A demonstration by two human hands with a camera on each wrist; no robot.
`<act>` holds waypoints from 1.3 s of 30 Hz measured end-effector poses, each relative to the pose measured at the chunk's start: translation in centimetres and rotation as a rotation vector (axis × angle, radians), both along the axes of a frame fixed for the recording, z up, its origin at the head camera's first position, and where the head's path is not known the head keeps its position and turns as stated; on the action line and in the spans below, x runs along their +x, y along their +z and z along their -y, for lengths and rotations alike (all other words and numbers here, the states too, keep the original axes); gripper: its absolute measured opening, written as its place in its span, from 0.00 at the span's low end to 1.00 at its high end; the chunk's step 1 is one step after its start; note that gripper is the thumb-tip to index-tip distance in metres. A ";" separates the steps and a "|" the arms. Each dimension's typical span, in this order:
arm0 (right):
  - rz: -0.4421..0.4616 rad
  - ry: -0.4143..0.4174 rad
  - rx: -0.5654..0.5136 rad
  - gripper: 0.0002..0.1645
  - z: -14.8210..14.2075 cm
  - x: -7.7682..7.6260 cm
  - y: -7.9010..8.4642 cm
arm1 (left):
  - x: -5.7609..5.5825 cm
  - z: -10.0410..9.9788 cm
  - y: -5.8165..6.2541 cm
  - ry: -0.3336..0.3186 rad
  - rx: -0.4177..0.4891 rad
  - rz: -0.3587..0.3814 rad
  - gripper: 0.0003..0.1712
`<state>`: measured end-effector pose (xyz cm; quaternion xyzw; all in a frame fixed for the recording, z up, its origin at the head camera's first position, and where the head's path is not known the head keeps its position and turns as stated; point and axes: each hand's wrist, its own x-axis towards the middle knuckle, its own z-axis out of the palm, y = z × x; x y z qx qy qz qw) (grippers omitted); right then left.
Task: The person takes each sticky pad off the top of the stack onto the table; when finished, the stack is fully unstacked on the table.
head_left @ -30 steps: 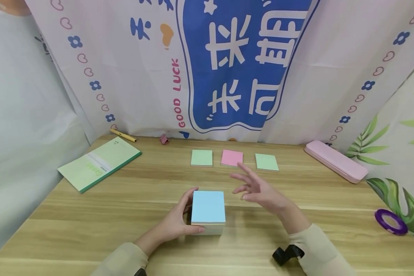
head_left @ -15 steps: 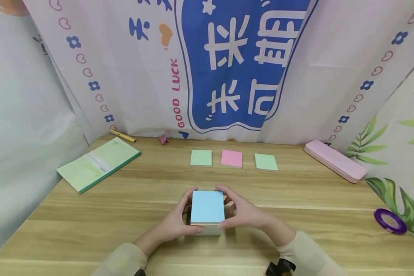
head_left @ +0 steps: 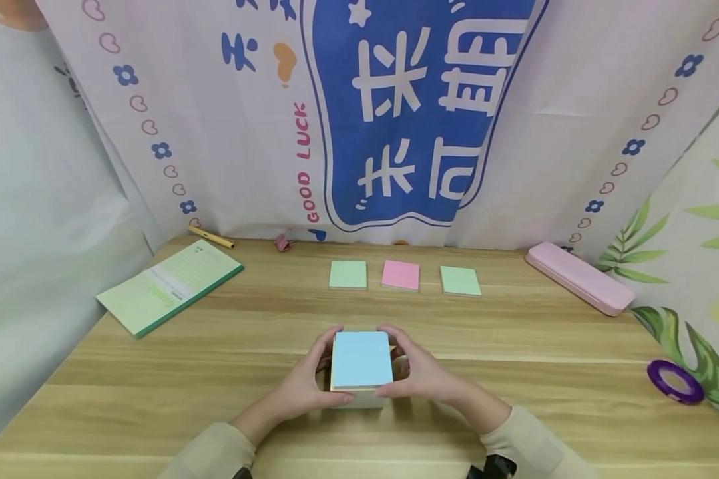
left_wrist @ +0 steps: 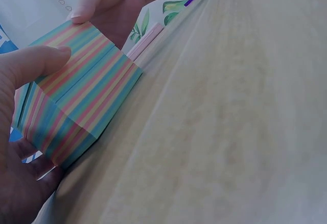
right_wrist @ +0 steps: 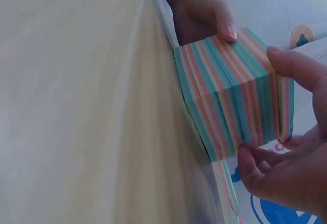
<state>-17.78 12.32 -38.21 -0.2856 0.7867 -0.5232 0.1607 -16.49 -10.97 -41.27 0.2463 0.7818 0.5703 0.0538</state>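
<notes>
A thick stack of square sticky note pads (head_left: pixel 361 359), blue on top, stands on the table near the front middle. In the wrist views its sides show blue, yellow and pink stripes. My left hand (head_left: pixel 302 388) grips the stack from the left, thumb on the near face and fingers behind. From the right, my right hand (head_left: pixel 425 376) holds the upper part, thumb at the near edge and fingers at the far side. The top layer sits slightly askew, with a thin gap below it in the right wrist view (right_wrist: pixel 279 106).
Behind the stack lie a green pad (head_left: pixel 347 275), a pink pad (head_left: pixel 401 275) and another green pad (head_left: pixel 461 281). A notebook (head_left: pixel 170 287), yellow pen (head_left: pixel 211 237) and pink clip (head_left: pixel 283 242) are left. A pink case (head_left: pixel 580 278) and purple tape roll (head_left: pixel 675 382) are right.
My right hand has come down and left from beside the stack and taken hold of its upper right side. The top layer has shifted slightly to the right. My left hand keeps its grip.
</notes>
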 end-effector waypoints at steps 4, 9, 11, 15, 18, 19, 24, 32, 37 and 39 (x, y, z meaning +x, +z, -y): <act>0.060 -0.006 -0.050 0.52 -1.1 -0.2 -0.1 | 0.0 -0.1 -0.1 0.002 -0.014 0.011 0.56; 0.180 0.051 -0.198 0.51 -2.9 -0.8 0.0 | 0.0 0.0 -0.1 -0.003 0.015 0.017 0.57; 0.228 0.084 -0.268 0.52 -3.6 -1.1 0.0 | 0.0 0.0 -0.1 -0.005 0.019 0.020 0.57; 0.281 0.135 -0.386 0.53 -5.0 -1.5 -0.1 | 0.0 0.0 -0.1 0.001 0.001 0.016 0.56; 0.298 0.141 -0.463 0.54 -6.3 -1.8 -0.1 | 0.1 0.0 0.3 0.000 -0.010 0.003 0.56; 0.305 0.138 -0.481 0.54 -6.8 -1.9 0.1 | 0.3 -0.1 0.7 -0.002 -0.013 0.000 0.56; 0.309 0.093 -0.539 0.55 -10.1 -3.0 0.9 | 1.3 -0.4 2.7 -0.005 -0.014 0.017 0.54; 0.293 -0.082 -0.589 0.53 -16.7 -6.1 1.5 | 1.3 -0.3 2.8 -0.009 -0.014 0.024 0.54; 0.348 -0.126 -0.662 0.52 -20.5 -7.9 1.1 | 1.3 -0.3 2.8 -0.015 -0.021 0.021 0.54; 0.380 -0.151 -0.676 0.52 -21.7 -8.5 0.9 | 1.3 -0.4 2.8 -0.015 -0.022 0.021 0.54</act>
